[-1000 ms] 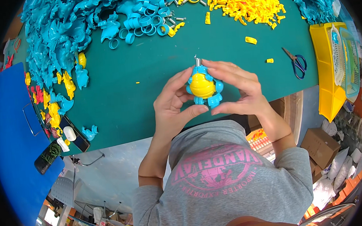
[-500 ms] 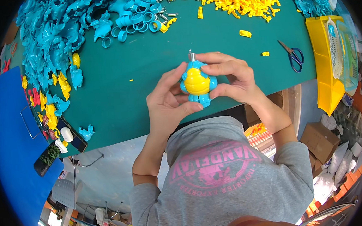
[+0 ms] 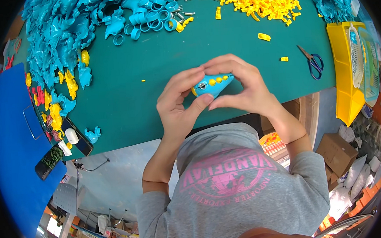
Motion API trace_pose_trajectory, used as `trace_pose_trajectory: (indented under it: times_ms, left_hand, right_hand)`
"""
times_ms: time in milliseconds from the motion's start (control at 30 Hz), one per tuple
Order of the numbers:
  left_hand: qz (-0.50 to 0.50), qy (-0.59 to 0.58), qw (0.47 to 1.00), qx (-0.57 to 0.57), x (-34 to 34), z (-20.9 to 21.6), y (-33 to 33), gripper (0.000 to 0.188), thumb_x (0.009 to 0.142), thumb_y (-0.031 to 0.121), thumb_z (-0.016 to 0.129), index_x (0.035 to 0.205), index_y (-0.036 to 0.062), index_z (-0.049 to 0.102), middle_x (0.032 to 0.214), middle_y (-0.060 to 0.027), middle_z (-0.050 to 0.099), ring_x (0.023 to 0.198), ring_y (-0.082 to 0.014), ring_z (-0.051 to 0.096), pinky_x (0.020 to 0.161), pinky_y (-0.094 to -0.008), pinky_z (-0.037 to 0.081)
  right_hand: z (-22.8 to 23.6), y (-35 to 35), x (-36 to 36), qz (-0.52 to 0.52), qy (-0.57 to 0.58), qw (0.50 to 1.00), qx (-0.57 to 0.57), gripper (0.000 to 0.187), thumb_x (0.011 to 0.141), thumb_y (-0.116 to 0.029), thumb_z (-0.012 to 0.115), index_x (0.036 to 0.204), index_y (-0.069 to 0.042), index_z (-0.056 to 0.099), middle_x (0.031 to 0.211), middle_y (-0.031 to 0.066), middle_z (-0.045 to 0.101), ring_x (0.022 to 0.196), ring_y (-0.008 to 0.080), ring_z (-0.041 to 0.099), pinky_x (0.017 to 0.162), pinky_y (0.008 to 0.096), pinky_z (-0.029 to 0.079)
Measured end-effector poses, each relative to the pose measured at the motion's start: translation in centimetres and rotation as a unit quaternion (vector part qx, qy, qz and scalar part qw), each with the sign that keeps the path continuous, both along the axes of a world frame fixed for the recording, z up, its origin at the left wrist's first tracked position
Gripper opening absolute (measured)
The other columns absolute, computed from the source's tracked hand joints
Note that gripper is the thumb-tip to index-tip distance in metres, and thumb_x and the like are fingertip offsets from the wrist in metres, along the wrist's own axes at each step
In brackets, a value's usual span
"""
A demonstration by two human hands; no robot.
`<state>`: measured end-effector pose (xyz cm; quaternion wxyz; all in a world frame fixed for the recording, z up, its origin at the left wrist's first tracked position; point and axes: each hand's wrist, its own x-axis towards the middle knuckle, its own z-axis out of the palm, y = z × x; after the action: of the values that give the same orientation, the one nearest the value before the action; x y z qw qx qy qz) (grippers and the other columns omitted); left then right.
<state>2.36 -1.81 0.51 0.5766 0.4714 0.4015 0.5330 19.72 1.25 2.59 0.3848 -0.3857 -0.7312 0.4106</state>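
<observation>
Between my two hands is a small blue plastic toy figure (image 3: 214,86), held above the near part of the green table. A row of yellow bumps runs along its upper side, and a round metallic end shows at its left. My left hand (image 3: 178,93) grips that left end, thumb below and fingers over the top. My right hand (image 3: 242,81) curls round the other side, fingertips on the upper edge and thumb near the underside. The fingers hide part of the toy's body.
Blue plastic parts (image 3: 59,39) are heaped at the far left, with blue rings (image 3: 153,16) beside them. A pile of yellow pieces (image 3: 259,1) lies at the back. Scissors (image 3: 312,62) and a yellow tray (image 3: 345,74) are on the right; a phone (image 3: 79,136) lies near the left edge.
The toy has been turned in my hands: its yellow belly and upright metal pin faced me before, and now its bumpy side and round end show. Both hands still hold it.
</observation>
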Motion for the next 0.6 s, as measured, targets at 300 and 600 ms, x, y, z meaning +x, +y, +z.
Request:
trace_pose_trajectory:
  times_ms: [300, 600]
  left_hand:
    - [0.007, 0.07, 0.996, 0.061, -0.7, 0.3, 0.9, 0.029, 0.072, 0.005, 0.073, 0.099, 0.0008, 0.063, 0.111, -0.0144, 0.058, 0.097, -0.0215, 0.059, 0.08, -0.0314, 0.049]
    - [0.104, 0.428, 0.89, 0.116, -1.5, 0.0, 7.5, 0.026, 0.07, 0.011, 0.074, 0.095, 0.0088, 0.066, 0.096, -0.0047, 0.056, 0.088, -0.0182, 0.055, 0.068, -0.0296, 0.049]
  right_hand:
    - [-1.4, 1.0, 0.2, 0.052, 0.072, 0.996, -0.019, 0.043, 0.063, -0.009, 0.078, 0.103, -0.001, 0.064, 0.106, 0.0158, 0.062, 0.098, 0.0246, 0.06, 0.077, 0.0328, 0.047]
    - [-1.2, 2.5, 2.4, -0.046, -0.053, 0.995, -0.07, 0.057, 0.064, -0.006, 0.077, 0.117, -0.005, 0.055, 0.107, 0.0068, 0.057, 0.1, 0.0176, 0.055, 0.082, 0.0272, 0.045]
